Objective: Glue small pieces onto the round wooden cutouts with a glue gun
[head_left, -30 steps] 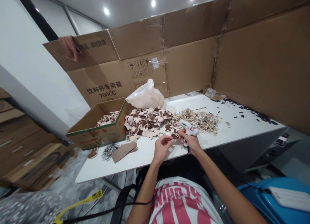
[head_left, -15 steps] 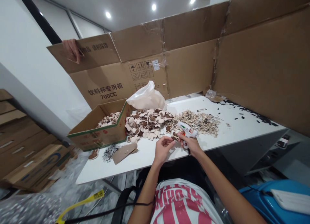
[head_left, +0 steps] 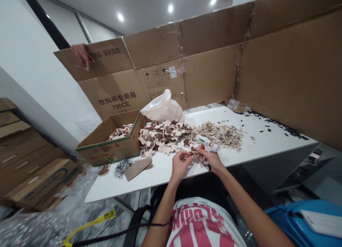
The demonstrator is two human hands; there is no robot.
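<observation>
My right hand (head_left: 211, 159) is wrapped round a white glue gun (head_left: 206, 143) with an orange trigger. My left hand (head_left: 182, 162) pinches a small brown felt piece (head_left: 192, 152) with a pale cord on it, close to my right fingertips. Just beyond the hands lies a heap of pale and brown flower-shaped felt pieces (head_left: 162, 134). To its right spreads a pile of thin beige cords (head_left: 221, 133). My fingers hide part of the held piece.
An open cardboard box (head_left: 107, 152) with more felt pieces stands left, near grey cardboard scraps (head_left: 137, 168) and a dark shredded bundle (head_left: 123, 167). A white plastic bag (head_left: 162, 107) lies behind. Tall cardboard (head_left: 211, 76) walls the table (head_left: 160, 170); another person's hand (head_left: 81, 56) grips its top.
Almost nothing differs. The view has shifted very slightly, while both hands keep their hold on the glue gun and the felt piece.
</observation>
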